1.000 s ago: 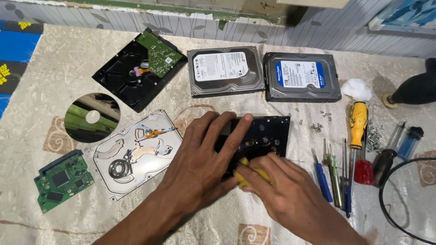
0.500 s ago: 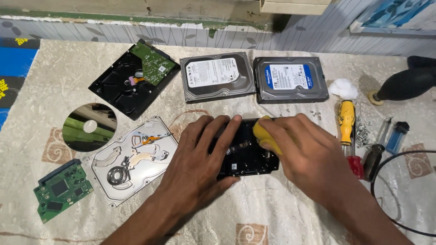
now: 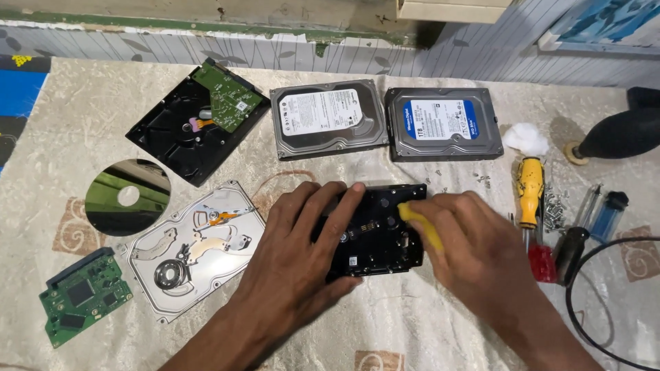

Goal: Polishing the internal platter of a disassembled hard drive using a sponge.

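Visibility is partial: the black hard drive casing (image 3: 375,230) at the centre of the patterned tablecloth (image 3: 82,137) is covered on its near-left side by the left hand (image 3: 302,254), which lies flat and spread on it, fingers pointing away. The right hand (image 3: 474,247) is closed around a yellow tool (image 3: 421,223); only its yellow end shows past the fingers, touching the casing's right edge, so its kind cannot be told. Both forearms are cut off by the lower frame edge.

To the left lie an opened drive body (image 3: 196,247), a green circuit board (image 3: 82,295) and a shiny platter disc (image 3: 127,196). Behind sit two sealed drives, one white-labelled (image 3: 328,118) and one blue-labelled (image 3: 443,122). Screwdrivers (image 3: 533,199) lie to the right; a black cable (image 3: 584,302) leaves the frame.

Compared with half a second ago, the right hand has moved from the casing's far edge toward its right side; the left hand stays put.
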